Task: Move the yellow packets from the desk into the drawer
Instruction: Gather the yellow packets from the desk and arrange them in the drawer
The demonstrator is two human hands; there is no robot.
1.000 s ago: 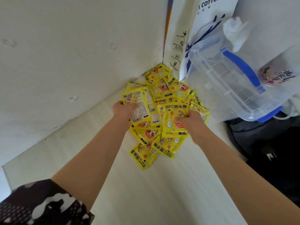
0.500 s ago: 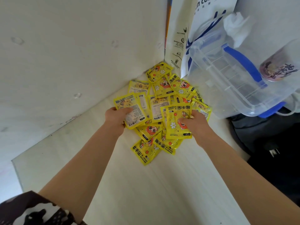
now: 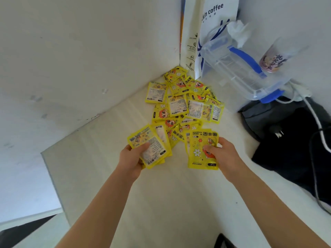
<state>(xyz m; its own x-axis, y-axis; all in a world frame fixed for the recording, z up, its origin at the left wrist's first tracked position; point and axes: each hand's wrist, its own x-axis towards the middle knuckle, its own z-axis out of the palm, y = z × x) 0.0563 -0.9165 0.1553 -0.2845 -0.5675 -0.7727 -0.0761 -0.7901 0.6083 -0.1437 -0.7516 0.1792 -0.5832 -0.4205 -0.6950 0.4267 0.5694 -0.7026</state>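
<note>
A heap of several yellow hand-warmer packets lies in the far corner of the pale desk, against the white wall. My left hand grips a small stack of yellow packets lifted off the near side of the heap. My right hand holds another few yellow packets, printed side up, also raised just in front of the heap. The drawer is not in view.
A clear plastic box with blue handles leans at the back right, beside a white coffee paper bag and a drink cup. A black bag with white cables lies at the right. The desk's left edge drops off.
Both hands closed on packets in the heap and have drawn back toward me, each lifting a small stack clear. The rest of the heap stays in the corner.
</note>
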